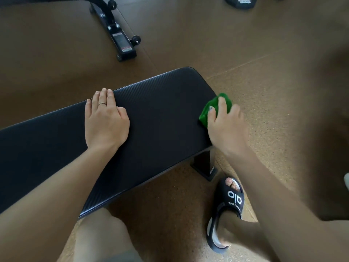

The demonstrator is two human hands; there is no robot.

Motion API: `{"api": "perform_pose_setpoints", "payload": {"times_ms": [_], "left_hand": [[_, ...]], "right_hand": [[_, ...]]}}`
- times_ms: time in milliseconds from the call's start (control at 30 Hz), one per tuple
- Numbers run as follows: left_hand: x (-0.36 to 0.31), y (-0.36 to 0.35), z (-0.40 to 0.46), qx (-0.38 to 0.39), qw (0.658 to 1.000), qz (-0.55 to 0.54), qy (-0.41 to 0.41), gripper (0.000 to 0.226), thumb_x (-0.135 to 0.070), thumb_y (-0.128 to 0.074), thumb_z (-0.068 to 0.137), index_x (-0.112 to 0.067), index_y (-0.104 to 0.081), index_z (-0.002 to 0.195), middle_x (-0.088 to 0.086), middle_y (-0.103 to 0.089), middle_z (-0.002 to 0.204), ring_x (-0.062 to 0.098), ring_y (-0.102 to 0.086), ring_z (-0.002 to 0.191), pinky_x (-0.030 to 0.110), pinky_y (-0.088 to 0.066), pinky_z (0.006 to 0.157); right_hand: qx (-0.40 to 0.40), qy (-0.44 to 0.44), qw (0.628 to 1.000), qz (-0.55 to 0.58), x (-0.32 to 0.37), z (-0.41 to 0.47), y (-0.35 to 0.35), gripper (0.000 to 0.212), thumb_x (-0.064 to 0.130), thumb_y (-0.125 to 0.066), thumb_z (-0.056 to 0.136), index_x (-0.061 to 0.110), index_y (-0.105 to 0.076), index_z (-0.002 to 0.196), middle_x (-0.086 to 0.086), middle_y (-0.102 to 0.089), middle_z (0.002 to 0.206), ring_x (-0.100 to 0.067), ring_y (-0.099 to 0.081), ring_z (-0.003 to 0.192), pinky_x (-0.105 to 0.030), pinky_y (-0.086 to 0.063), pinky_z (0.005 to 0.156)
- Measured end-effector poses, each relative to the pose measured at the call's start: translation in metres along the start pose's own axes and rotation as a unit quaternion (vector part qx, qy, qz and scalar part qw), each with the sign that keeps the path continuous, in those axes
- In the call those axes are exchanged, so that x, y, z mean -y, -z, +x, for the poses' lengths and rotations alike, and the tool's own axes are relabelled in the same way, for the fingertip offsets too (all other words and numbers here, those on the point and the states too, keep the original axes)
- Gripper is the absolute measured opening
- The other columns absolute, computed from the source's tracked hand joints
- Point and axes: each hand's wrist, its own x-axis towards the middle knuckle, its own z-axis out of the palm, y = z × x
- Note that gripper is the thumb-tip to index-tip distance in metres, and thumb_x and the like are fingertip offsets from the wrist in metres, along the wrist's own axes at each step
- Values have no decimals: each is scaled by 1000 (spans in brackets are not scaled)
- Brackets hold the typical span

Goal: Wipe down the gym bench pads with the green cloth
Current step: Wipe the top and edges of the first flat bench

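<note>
A long black textured bench pad (160, 118) runs from the left edge to the middle of the view. My left hand (105, 118) lies flat on top of the pad, fingers together, holding nothing. My right hand (224, 125) grips a bunched green cloth (211, 108) and presses it against the pad's right end edge. Part of the cloth is hidden under my fingers.
The bench's black leg (204, 165) stands under the pad's right end, close to my foot in a black slide sandal (226, 208). Another bench's black base with wheels (119, 35) sits on the brown floor at the back. A dark object (239, 2) lies top right.
</note>
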Motion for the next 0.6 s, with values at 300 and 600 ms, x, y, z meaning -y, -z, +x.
{"api": "perform_pose_setpoints", "payload": {"times_ms": [300,600], "left_hand": [[-1,1,-1,5,1000,2,-4,60,-28,-25,107,-7,-20,163,11,-19,171,23,-11,159,42,-5,131],[2,0,0,7,1000,2,-6,60,-29,-24,107,-8,-19,163,10,-18,171,22,-9,160,41,-4,131]], "right_hand": [[-109,-121,980,118,47,-91,-46,55,32,-30,109,5,-30,158,-40,-5,161,-52,-8,152,-54,-20,125],[-31,154,987,39,73,-107,-37,54,38,-22,110,16,-33,158,-12,-19,169,-25,-8,158,-43,-10,128]]}}
